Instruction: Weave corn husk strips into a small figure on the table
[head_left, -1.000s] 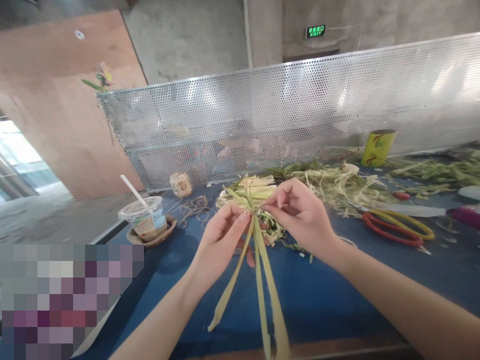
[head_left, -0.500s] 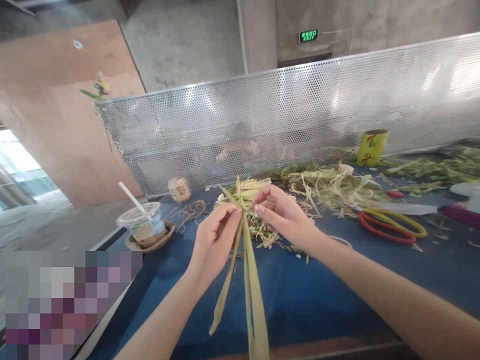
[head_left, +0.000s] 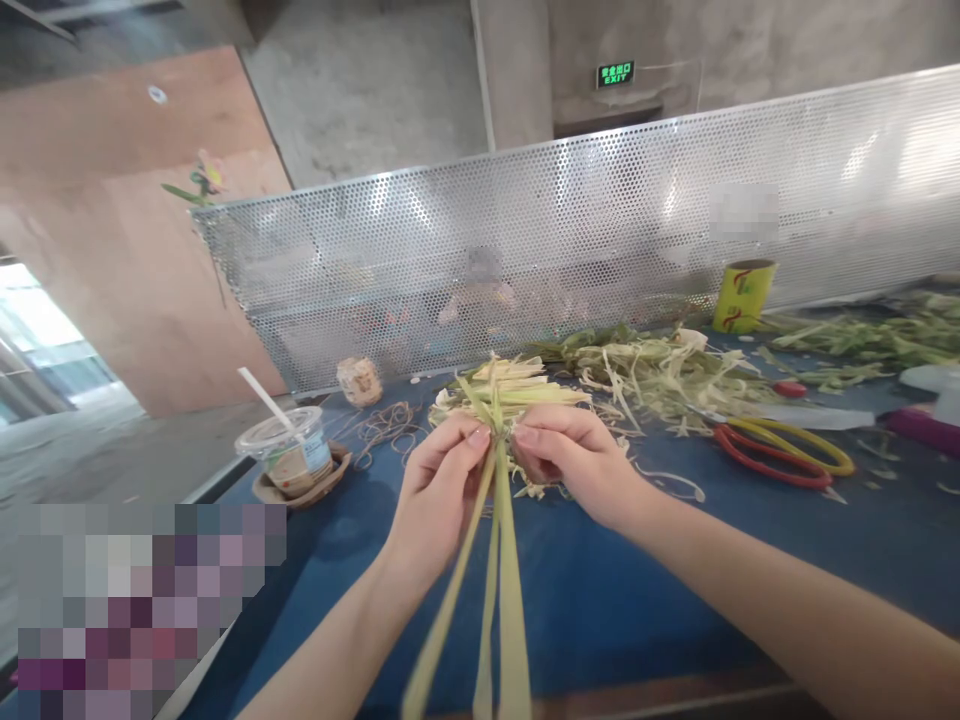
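– Concrete room behind, metal screen (head_left: 525, 210) across 12 o'clock, blue table (head_left: 600, 610) below. Where're the leaf strips (head_left: 513, 590) rel. to the hands?

– Btwn them, approx. dead centre. Long axis runs abt 12 to 6: short ends past the join at 12, long tails twd the wearer, one splayed to 7.

– Which hand's nearer?

– Neither, AFAICT; both sets of fingertips are at the join.

– Pose?

– L hand (head_left: 435, 485) sits at 8 from the join, forearm up from 7, thumb + forefinger pinching the strips. R hand (head_left: 574, 460) at 4, forearm in from abt 4, fingers curled, tips right by the join; can't tell what, if anything, they've got.

– Nearby?

– Scissors (head_left: 778, 471) at 3, well apart; cup (head_left: 296, 465) at 9, ditto.
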